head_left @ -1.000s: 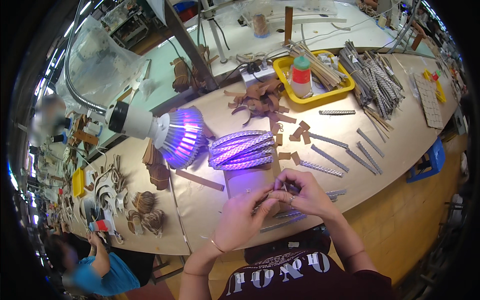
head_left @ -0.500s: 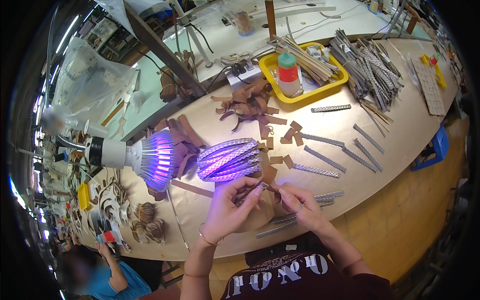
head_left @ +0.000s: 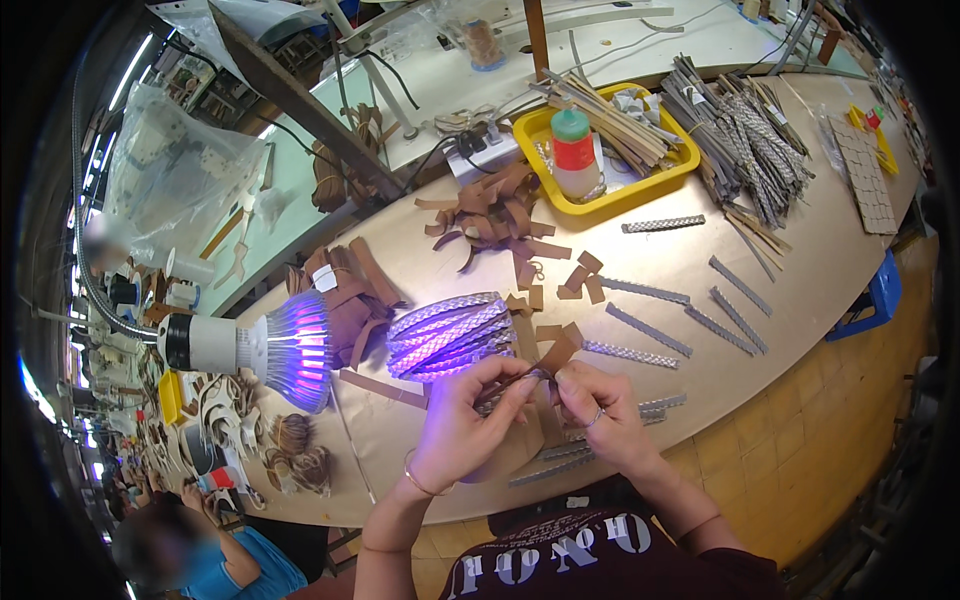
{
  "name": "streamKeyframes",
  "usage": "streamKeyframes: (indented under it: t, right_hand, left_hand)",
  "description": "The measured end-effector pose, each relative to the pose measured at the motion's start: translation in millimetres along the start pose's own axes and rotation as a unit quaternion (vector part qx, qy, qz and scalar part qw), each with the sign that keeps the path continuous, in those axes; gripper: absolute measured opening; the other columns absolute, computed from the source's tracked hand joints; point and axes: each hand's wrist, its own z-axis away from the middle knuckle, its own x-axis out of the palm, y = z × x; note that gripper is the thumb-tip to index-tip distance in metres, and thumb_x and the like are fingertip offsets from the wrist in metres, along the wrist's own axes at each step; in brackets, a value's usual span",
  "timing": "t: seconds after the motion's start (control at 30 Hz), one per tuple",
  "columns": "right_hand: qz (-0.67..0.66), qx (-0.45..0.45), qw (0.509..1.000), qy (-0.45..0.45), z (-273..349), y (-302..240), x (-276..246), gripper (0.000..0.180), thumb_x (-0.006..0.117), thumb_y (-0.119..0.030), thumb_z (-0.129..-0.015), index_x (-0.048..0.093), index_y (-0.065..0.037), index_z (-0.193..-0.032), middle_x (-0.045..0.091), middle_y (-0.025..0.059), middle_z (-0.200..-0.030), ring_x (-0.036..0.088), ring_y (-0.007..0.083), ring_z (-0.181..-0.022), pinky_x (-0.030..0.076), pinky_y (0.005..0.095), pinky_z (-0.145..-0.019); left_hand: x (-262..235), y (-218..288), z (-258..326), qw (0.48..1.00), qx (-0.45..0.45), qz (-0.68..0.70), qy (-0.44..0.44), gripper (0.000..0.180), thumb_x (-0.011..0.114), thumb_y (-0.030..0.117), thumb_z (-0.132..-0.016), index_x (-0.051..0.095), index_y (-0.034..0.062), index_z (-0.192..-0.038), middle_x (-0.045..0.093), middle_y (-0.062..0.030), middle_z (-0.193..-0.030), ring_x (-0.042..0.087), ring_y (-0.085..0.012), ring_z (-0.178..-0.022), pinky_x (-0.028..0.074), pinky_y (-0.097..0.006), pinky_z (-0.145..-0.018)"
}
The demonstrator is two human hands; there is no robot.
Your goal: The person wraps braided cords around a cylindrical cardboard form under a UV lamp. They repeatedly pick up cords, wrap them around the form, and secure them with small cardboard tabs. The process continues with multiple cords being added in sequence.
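- Currently, the left hand has its fingers curled and clamped on a braided strap, mostly hidden inside the grip.
- Opposite it, the right hand pinches thumb and fingers together, apparently on a brown strip that juts up between the hands; the exact contact is covered.
- Both held pieces are raised above the near part of the worktop, just beside the bundle of braided straps.
- Likeliest slip, I judge: the narrow strip skewing or coming loose if one pinch slackens while the other pulls.
- Loose braided strips lie close to the right wrist, so a dropping forearm could sweep them aside.
- Swinging leftward, the left hand might knock the bundle toward the glowing lamp.
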Motion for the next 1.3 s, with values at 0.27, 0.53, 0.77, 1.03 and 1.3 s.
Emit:
streamKeyframes:
  t: [0.27, 0.53, 0.77, 1.03, 1.3]
  right_hand:
    - [0.022, -0.028, 0.999, -0.008, -5, -3, -3, 0.030, 0.054, -0.017, -0.098, 0.059, 0.005, -0.079, 0.049, 0.0040, -0.070, 0.043, 0.0099, -0.066, 0.036, 0.0265, -0.060]
    - [-0.017, 0.007, 0.999, 0.034, -10, 2, -2, 0.034, 0.055, -0.020, -0.098, 0.057, 0.004, -0.073, 0.047, -0.0008, -0.065, 0.038, 0.0062, -0.059, 0.031, 0.0248, -0.053]
    - [-0.112, 0.096, 0.987, 0.056, -16, 7, -8, 0.030, 0.053, -0.022, -0.099, 0.063, 0.000, -0.082, 0.046, -0.0038, -0.064, 0.034, 0.0021, -0.055, 0.025, 0.0207, -0.048]
    - [-0.009, 0.034, 0.998, -0.047, -16, 8, -12, 0.025, 0.072, -0.022, -0.088, 0.064, 0.000, -0.098, 0.053, -0.0052, -0.067, 0.044, 0.0009, -0.058, 0.032, 0.0181, -0.050]
    - [0.029, 0.051, 0.998, 0.031, -17, 24, 26, 0.016, 0.072, -0.015, -0.086, 0.063, -0.003, -0.081, 0.059, -0.0023, -0.070, 0.049, 0.0035, -0.058, 0.037, 0.0192, -0.052]
  left_hand:
    - [-1, -1, -3, 1.000, 0.002, -0.023, 0.017, 0.015, 0.062, 0.008, -0.092, 0.064, -0.0020, -0.102, 0.065, -0.0021, -0.077, 0.060, -0.0048, -0.070, 0.049, -0.021, -0.063]
    - [2, 8, -14, 0.999, -0.024, -0.045, -0.007, 0.016, 0.060, 0.009, -0.093, 0.064, -0.0033, -0.103, 0.065, -0.0035, -0.076, 0.060, -0.0063, -0.064, 0.049, -0.021, -0.059]
    - [2, 10, -21, 0.993, -0.041, -0.102, -0.034, 0.017, 0.062, 0.009, -0.092, 0.063, -0.0034, -0.104, 0.063, -0.0032, -0.078, 0.059, -0.0080, -0.064, 0.048, -0.023, -0.059]
    - [6, 4, 14, 0.955, 0.091, -0.279, 0.033, 0.021, 0.072, 0.016, -0.083, 0.065, 0.0042, -0.099, 0.064, -0.0110, -0.085, 0.063, -0.0263, -0.075, 0.050, -0.033, -0.066]
    - [-17, -23, 49, 0.913, 0.149, -0.344, 0.164, 0.030, 0.079, 0.020, -0.075, 0.066, 0.0091, -0.099, 0.066, -0.0086, -0.093, 0.064, -0.0248, -0.089, 0.046, -0.036, -0.081]
